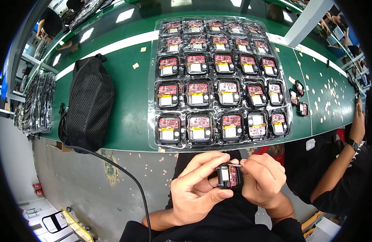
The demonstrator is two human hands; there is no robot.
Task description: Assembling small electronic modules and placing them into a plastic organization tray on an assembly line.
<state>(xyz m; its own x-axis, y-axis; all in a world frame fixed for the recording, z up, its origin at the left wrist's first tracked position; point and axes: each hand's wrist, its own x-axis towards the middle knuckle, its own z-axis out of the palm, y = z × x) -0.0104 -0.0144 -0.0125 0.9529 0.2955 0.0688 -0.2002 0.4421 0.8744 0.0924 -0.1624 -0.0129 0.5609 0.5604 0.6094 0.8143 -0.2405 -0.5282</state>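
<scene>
Over my lap, just off the near table edge, my left hand (196,191) grips a small black casing (223,181) by its sides. A red circuit board (233,176) shows in its open face, with a pale block beside it. My right hand (264,179) has thumb and fingers pinched at the casing's upper right corner. From that pinch a thin, greyish, rod-like piece (235,165) lies along the casing's upper edge; its kind is too small to make out. On the table ahead, a clear plastic tray (152,121) holds rows of similar casings with boards.
Left of the tray lies a black mesh bag (89,105), and a black cable (133,177) hangs past my left side. Several loose casings (302,109) sit right of the tray. Stacked trays (37,105) stand far left. A co-worker's arm (335,173) is at the right.
</scene>
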